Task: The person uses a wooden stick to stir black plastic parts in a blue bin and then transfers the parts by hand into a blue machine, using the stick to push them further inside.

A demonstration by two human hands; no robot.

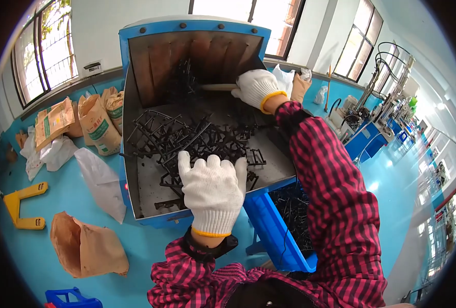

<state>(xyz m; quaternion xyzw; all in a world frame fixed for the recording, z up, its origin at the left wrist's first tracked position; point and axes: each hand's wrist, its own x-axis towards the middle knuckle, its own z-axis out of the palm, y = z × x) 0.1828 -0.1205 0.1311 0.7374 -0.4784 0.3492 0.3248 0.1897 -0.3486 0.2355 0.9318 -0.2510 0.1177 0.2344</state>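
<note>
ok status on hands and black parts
Left hand at near side of black parts, grip unclear. Right hand gripping pale stick. Parts tangled on tray between hands.

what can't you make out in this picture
All in the head view:
- Black parts under the left hand: hidden by it
- Stick, near end: covered by the right hand
- Blue tub, right edge: partly behind the right sleeve
- Blue object, lower left: cut off by the bottom edge

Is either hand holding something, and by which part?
The right hand grips a pale stick by its right end; whether the left hand grips black pieces is unclear.
</note>
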